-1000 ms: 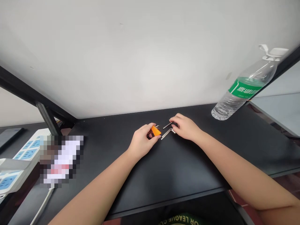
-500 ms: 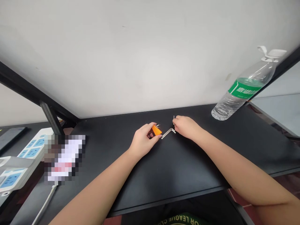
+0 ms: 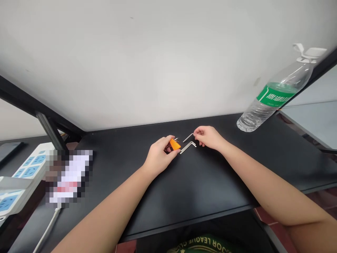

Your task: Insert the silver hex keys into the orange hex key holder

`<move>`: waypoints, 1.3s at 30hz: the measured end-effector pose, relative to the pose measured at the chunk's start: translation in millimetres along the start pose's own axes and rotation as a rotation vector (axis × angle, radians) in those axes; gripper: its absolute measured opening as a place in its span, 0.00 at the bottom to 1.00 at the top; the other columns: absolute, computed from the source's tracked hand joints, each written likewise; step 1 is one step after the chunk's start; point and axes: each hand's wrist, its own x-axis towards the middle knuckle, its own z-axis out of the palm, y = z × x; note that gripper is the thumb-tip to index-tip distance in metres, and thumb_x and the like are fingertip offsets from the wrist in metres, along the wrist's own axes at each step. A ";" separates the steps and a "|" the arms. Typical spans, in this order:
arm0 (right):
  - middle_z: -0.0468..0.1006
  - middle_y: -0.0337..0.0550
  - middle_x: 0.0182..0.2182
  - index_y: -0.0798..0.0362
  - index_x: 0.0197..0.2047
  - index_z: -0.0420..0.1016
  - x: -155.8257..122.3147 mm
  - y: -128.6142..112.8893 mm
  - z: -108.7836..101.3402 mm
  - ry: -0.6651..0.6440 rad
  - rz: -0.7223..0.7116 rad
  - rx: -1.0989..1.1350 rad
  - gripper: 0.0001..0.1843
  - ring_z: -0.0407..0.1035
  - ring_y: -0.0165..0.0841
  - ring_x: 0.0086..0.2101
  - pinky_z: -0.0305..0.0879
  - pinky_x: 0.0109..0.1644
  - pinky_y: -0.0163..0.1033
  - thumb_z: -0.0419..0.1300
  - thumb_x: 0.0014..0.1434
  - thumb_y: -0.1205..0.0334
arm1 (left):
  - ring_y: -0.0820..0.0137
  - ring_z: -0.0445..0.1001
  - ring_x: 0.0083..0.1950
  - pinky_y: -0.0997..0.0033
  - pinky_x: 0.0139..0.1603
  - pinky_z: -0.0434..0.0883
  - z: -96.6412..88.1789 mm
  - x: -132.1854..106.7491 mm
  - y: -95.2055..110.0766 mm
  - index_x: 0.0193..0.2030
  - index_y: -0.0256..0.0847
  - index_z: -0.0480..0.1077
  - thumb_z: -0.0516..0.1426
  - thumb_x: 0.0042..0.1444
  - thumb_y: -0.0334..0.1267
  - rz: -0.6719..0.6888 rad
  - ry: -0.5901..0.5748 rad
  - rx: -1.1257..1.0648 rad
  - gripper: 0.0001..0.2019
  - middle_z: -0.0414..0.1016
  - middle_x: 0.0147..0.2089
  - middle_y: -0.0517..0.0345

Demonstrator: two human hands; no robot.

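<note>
In my left hand (image 3: pixel 160 154) is an orange hex key holder (image 3: pixel 174 144), gripped between thumb and fingers. Thin metal ends stick out at its far side, partly hidden by my fingers. From the holder's right side, L-shaped hex keys (image 3: pixel 187 147) reach toward the right, their short bent ends farthest out. My right hand (image 3: pixel 207 136) pinches the bent end of a separate, thinner hex key (image 3: pixel 187 137). Its long arm points left toward the holder, with a small gap between them.
Both hands are over a black tabletop (image 3: pixel 195 196) against a pale wall. A large water bottle (image 3: pixel 273 95) with a green label stands at the back right. To the left are a blurred-out phone (image 3: pixel 71 175) on a white cable and a power strip (image 3: pixel 31 168).
The hex key in my right hand has turned from upright to pointing left at the holder, and that hand shifted slightly. My left hand keeps hold of the holder; the view tilted a little.
</note>
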 end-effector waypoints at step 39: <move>0.80 0.41 0.31 0.49 0.43 0.86 -36.7 -25.4 36.5 0.033 -0.645 -0.070 0.13 0.71 0.31 0.31 0.66 0.37 0.38 0.58 0.71 0.62 | 0.59 0.81 0.58 0.54 0.63 0.77 5.4 -5.9 -2.8 0.68 0.47 0.68 0.66 0.60 0.43 0.265 -0.001 0.082 0.29 0.80 0.60 0.52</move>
